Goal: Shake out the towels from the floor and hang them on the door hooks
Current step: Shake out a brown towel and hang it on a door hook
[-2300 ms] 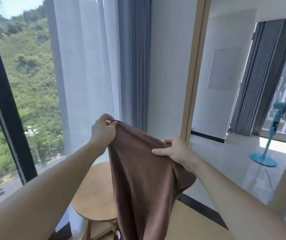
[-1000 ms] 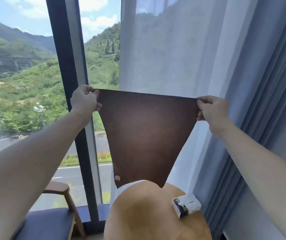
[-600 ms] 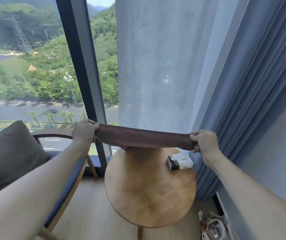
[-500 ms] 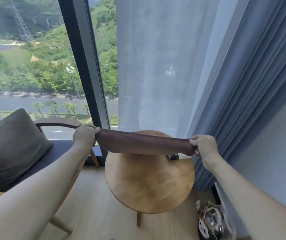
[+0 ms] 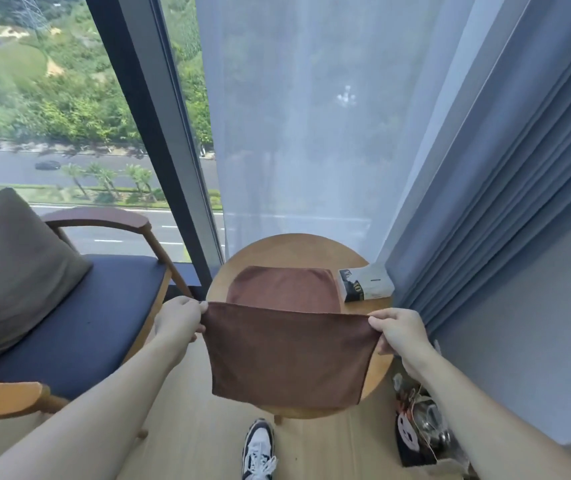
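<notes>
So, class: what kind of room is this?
Probably a high-rise hotel room or flat sitting corner: an armchair and a round wooden table by a floor-to-ceiling window with curtains.

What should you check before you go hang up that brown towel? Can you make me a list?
1. Left hand pinches a top corner of the brown towel: ok.
2. Right hand pinches the other corner: ok.
3. Towel spread flat, not bunched: ok.
4. Towel free of the round table: not ok, its far part lies on the tabletop.
5. Tissue box apart from the towel: ok.
6. Door hooks in sight: cannot tell, none show in this view.
</notes>
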